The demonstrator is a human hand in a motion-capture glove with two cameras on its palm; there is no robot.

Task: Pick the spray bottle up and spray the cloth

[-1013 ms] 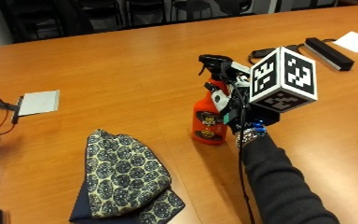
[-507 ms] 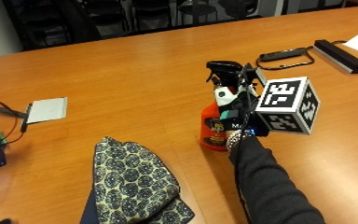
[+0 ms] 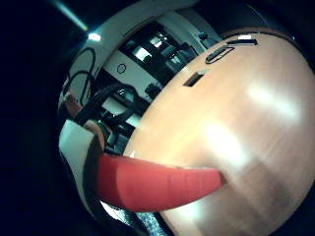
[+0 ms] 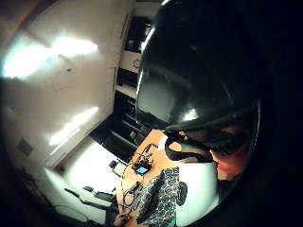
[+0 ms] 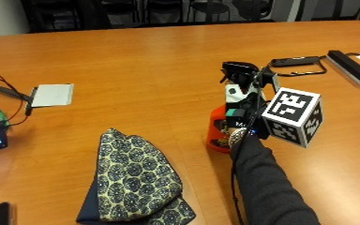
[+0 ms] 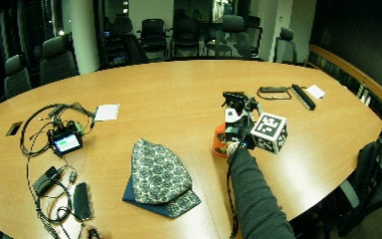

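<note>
— Nearest first? Patterned cloth (image 5: pixel 136 180), folded flat at the near table (image 5: pixel 136 61) edge.
— And beyond? Orange spray bottle (image 5: pixel 221 131), upright, long axis vertical, base seemingly on the wood; gloved right hand (image 5: pixel 245 117) wrapped round its neck. Cloth to the bottle's left, well apart.
— Writing? Label there, unreadable.
— Nozzle? Black; facing unclear.

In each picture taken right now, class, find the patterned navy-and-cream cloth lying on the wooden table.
Outside view: patterned cloth lies on the table, beside the orange spray bottle.
Wide outside view: cloth near the table's front edge.
Thumb side palm view: cloth beyond the bottle.
Little finger side palm view: not identifiable.
Shared landmark: the spray bottle.
</note>
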